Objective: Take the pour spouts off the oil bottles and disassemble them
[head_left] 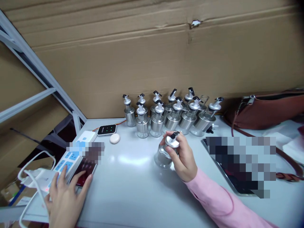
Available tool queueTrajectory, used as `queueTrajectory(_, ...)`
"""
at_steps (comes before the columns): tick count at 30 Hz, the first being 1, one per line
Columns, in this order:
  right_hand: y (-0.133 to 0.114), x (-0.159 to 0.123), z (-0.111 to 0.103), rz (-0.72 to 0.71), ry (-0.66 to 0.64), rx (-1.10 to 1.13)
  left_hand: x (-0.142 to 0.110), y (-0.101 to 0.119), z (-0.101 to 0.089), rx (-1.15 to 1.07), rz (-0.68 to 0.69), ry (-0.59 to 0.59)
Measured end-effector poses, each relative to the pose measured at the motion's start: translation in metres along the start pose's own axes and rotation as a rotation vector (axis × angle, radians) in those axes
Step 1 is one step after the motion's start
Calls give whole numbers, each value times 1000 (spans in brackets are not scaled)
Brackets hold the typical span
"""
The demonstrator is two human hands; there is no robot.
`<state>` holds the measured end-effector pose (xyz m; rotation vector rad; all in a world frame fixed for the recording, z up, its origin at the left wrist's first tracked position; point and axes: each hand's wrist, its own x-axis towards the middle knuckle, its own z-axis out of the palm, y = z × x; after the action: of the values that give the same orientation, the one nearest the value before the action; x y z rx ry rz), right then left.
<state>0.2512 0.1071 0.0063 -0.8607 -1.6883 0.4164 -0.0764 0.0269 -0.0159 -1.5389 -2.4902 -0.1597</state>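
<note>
My right hand (184,156), in a pink sleeve, is closed around the metal cap and spout of a glass oil bottle (163,156) tilted over the white table (128,186). My left hand (65,198) lies flat at the table's front left corner, fingers spread, its tips on a dark phone (85,167) and beside a white and blue power strip (68,156). Behind the held bottle stand several similar bottles with pour spouts (171,115), grouped against the cardboard wall.
A small black device with green lights (106,129) and a pale oval object (115,138) lie at the back left. A brown leather bag (268,109) with a strap sits at the right. White cables (30,177) hang off the left edge. A grey shelf frame (35,72) rises on the left.
</note>
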Motion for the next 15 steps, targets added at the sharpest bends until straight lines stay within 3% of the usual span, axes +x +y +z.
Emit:
queueTrajectory(5, 1, -3, -2, 20, 12, -10, 2, 17, -8, 28, 35, 6)
queueTrajectory(9, 3, -4, -4, 17, 12, -12, 19, 31, -12, 42, -2, -16)
queueTrajectory(13, 3, -5, -8, 17, 23, -12, 31, 37, -10, 64, 0, -86)
queueTrajectory(15, 3, -6, -9, 18, 31, -12, 30, 38, -11, 87, 3, -62)
